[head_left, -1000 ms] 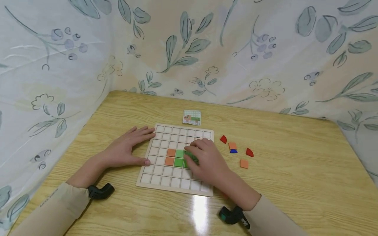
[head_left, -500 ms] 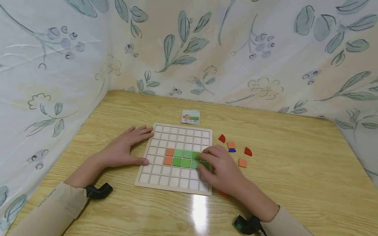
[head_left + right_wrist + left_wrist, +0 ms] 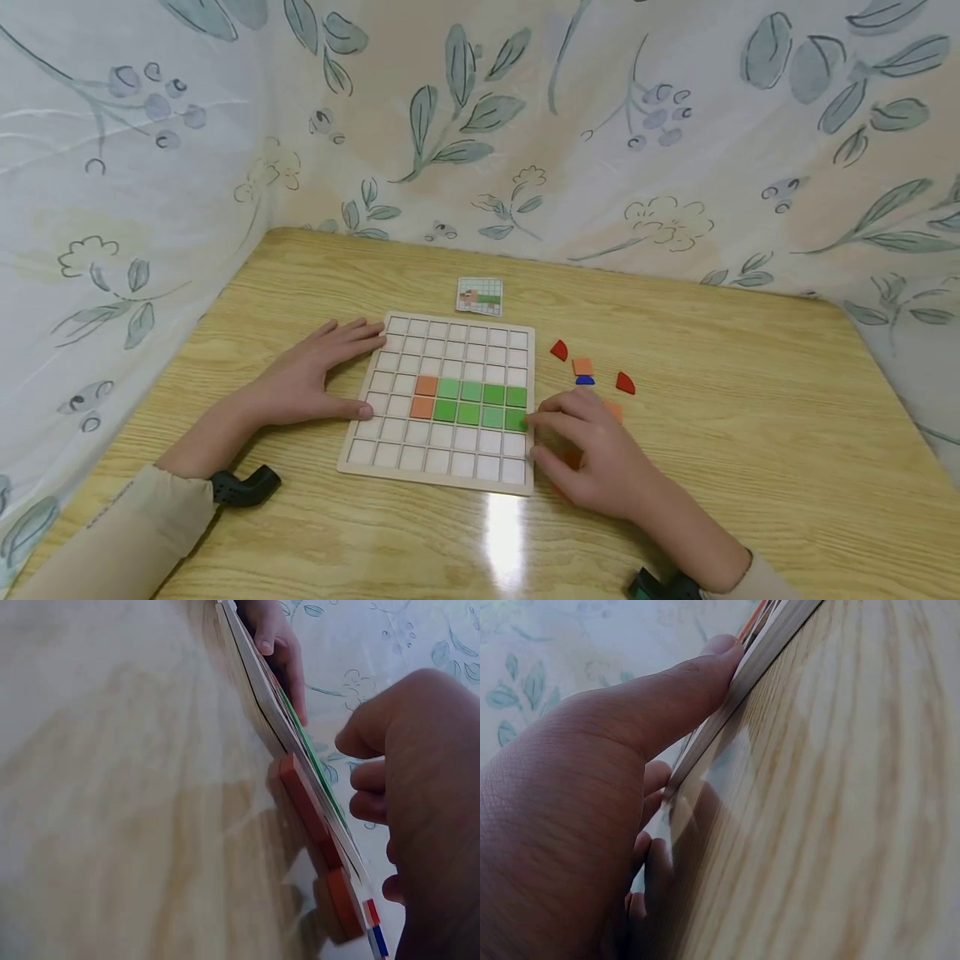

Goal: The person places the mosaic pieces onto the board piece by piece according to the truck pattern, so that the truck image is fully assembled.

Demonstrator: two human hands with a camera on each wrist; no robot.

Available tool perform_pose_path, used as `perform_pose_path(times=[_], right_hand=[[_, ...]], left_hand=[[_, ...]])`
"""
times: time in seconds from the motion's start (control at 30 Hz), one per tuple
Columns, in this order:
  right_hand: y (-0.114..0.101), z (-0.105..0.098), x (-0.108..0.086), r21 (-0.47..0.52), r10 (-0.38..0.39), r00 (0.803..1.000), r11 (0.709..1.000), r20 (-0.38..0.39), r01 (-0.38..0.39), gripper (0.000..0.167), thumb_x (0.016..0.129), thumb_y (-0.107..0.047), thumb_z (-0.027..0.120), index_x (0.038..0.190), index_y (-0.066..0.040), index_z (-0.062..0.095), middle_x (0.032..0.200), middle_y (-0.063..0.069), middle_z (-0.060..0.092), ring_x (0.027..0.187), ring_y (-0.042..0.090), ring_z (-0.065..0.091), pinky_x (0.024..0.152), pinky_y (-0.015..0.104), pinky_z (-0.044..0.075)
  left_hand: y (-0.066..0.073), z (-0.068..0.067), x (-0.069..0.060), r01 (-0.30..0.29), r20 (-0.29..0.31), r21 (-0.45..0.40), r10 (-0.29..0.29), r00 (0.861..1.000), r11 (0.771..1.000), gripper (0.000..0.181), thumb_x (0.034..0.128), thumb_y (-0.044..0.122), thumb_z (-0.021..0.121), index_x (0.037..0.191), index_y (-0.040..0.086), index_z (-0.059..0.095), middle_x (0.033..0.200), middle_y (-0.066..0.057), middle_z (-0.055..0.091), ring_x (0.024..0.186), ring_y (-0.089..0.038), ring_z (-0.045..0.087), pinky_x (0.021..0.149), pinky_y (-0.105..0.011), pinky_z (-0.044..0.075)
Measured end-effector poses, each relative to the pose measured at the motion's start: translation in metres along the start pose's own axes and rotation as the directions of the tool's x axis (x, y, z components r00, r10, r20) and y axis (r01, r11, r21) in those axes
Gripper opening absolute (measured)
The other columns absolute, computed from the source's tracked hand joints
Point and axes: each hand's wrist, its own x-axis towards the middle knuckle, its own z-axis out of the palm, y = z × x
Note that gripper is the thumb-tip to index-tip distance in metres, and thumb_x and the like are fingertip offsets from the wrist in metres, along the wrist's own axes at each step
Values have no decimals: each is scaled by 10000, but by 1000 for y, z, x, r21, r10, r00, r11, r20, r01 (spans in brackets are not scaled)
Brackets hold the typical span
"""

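Observation:
A wooden grid board (image 3: pixel 437 460) lies on the table, with two orange square tiles (image 3: pixel 422 407) and two rows of green square tiles (image 3: pixel 468 413) in its cells. My left hand (image 3: pixel 307 375) rests at the board's left edge, thumb and fingertips touching the rim, fingers extended. In the left wrist view the thumb (image 3: pixel 697 682) lies against that edge. My right hand (image 3: pixel 600 454) is just off the board's right edge, fingers loosely bent near the last green tile. No piece shows between its fingers. Reddish pieces (image 3: pixel 304 799) stand beside the board in the right wrist view.
Right of the board lie two red quarter-circles (image 3: pixel 626 382), an orange square (image 3: pixel 582 367) and a blue half-circle (image 3: pixel 585 380). Another orange square (image 3: pixel 614 411) is partly behind my right hand. A small pattern card (image 3: pixel 480 297) lies beyond the board. Patterned cloth (image 3: pixel 420 200) hangs behind.
My right hand has moved right along the green tiles and off the board's edge, uncovering both green rows. The left hand keeps its place on the board.

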Motion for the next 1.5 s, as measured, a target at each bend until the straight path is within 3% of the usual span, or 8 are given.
perform_pose_path(times=[0.23, 0.5, 0.7, 1.07, 1.5], right_hand=[[2, -9, -19, 39, -64, 997, 997, 39, 62, 365, 873, -150, 857, 1231, -195, 804, 1197, -90, 700, 1042, 113, 564, 866, 261, 467], [3, -14, -34, 64, -172, 985, 983, 34, 170, 372, 889, -178, 847, 1256, -196, 791, 1206, -88, 700, 1064, 123, 563, 920, 220, 419], [3, -17, -41, 62, -173, 982, 984, 72, 169, 518, 764, -83, 849, 1263, -205, 778, 1230, -96, 686, 1080, 122, 546, 943, 251, 415], [6, -12, -39, 68, -191, 981, 980, 37, 188, 419, 768, -30, 840, 1137, -224, 791, 1167, -105, 690, 1043, 125, 568, 939, 239, 419], [8, -11, -35, 94, -164, 986, 983, 38, 160, 368, 807, -33, 818, 1124, -210, 756, 1147, -105, 675, 1041, 119, 568, 918, 197, 456]], left_hand=[[1, -1, 1, -5, 1, 0, 5, 1000, 1000, 1054, 863, 656, 858, 1703, 188, 426, 1786, -22, 312, 1663, -325, 217, 1367, -529, 73], [1, -1, -1, -7, 0, -4, 7, 1000, 1000, 1050, 865, 648, 863, 1703, 189, 426, 1784, -21, 317, 1663, -329, 218, 1366, -527, 75], [0, -2, -2, -3, 1, -5, 3, 1000, 1000, 1049, 865, 650, 861, 1702, 190, 428, 1785, -17, 315, 1663, -326, 218, 1367, -525, 75], [1, -1, -2, -4, 1, -7, 4, 1000, 1000, 1045, 867, 644, 861, 1700, 184, 431, 1783, -17, 319, 1661, -334, 221, 1367, -522, 75], [1, -2, -2, -7, 1, -1, 7, 1000, 1000, 1045, 873, 646, 855, 1707, 192, 417, 1786, -13, 311, 1662, -334, 217, 1367, -522, 68]])
